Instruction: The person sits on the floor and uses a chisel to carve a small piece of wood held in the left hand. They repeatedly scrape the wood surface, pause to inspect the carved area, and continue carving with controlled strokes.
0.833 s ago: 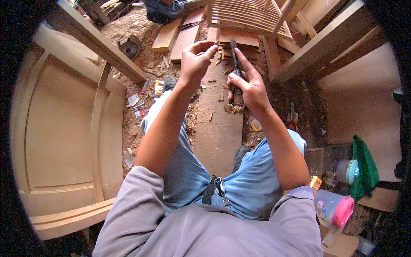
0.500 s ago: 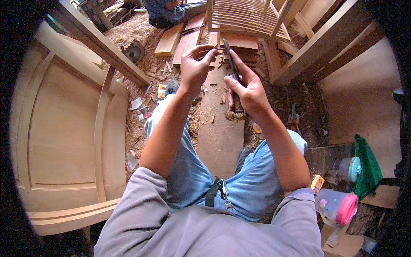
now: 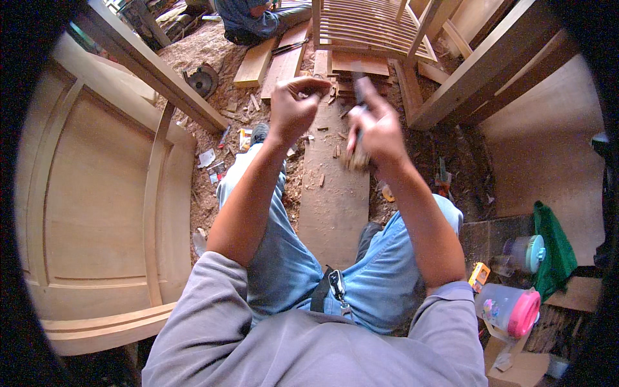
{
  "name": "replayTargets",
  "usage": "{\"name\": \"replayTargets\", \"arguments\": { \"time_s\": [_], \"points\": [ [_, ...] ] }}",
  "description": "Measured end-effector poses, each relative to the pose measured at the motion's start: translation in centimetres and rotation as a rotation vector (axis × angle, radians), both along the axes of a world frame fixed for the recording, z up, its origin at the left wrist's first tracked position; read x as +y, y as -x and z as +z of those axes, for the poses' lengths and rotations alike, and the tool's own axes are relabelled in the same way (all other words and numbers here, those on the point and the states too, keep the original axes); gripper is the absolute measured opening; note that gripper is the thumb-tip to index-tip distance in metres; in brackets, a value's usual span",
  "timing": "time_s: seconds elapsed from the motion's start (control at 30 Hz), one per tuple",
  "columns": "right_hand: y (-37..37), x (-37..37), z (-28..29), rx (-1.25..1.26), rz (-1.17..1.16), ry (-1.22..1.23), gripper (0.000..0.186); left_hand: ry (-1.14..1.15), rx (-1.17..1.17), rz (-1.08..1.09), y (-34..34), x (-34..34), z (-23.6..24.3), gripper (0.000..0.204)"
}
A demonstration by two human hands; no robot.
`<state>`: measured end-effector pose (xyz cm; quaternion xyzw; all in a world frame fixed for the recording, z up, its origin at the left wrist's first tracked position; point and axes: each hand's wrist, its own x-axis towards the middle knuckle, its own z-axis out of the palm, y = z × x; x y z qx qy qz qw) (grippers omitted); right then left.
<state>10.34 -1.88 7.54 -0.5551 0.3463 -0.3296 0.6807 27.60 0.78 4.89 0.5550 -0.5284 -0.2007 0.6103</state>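
My right hand (image 3: 379,132) is closed around a chisel (image 3: 356,160), blurred by motion. Its dark blade points away from me, and its frayed, pale brown handle end sticks out below the palm. To the left, my left hand (image 3: 295,108) is raised with its fingers curled and the thumb against them; what they hold, if anything, cannot be made out. Both hands are apart, above a long wooden plank (image 3: 334,213) between my legs, which bears chips and shavings.
A panelled wooden door (image 3: 97,193) stands at the left, and a thick wooden beam (image 3: 480,68) at the right. Farther off are a slatted wooden frame (image 3: 367,26), a circular saw (image 3: 201,80) and a seated person (image 3: 248,22). A pink-lidded container (image 3: 509,309) lies at the lower right.
My right hand and the chisel have shifted slightly right and are now smeared by motion. My left hand's fingers have curled in more tightly, and it sits slightly lower.
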Motion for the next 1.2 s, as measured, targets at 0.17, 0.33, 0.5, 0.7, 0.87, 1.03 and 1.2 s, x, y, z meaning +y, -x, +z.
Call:
{"name": "replayTargets", "arguments": {
  "time_s": [0.17, 0.33, 0.5, 0.7, 0.87, 1.03, 1.2],
  "points": [
    [3.0, -5.2, 0.6, -0.330, -0.439, 0.047, 0.054, -0.036, 0.129, -0.016, 2.0, 0.8, 0.3, 0.014],
    [2.8, -3.7, -2.1, -0.287, -0.003, 0.226, 0.068, -0.031, 0.207, 0.033, 1.0, 1.0, 1.2, 0.014],
    [1.2, -0.8, -1.4, -0.108, 0.193, 0.151, 0.066, -0.018, 0.272, 0.086, -0.2, 0.9, 1.1, 0.015],
    [0.3, 0.6, -0.4, -0.153, 0.295, 0.197, 0.063, 0.053, 0.247, 0.146, -1.0, 0.1, 0.9, 0.015],
    [0.1, 0.7, -0.8, -0.151, 0.264, 0.160, 0.062, 0.086, 0.101, 0.190, -0.5, 0.0, 0.3, 0.013],
    [0.6, 0.8, -0.8, -0.005, 0.299, 0.068, 0.061, 0.066, 0.051, 0.227, -0.5, -0.2, 0.3, 0.012],
    [0.5, -1.4, 0.5, -0.085, -0.081, 0.073, 0.057, 0.070, -0.023, 0.157, 0.2, 0.5, 1.7, 0.010]
  ]
}}
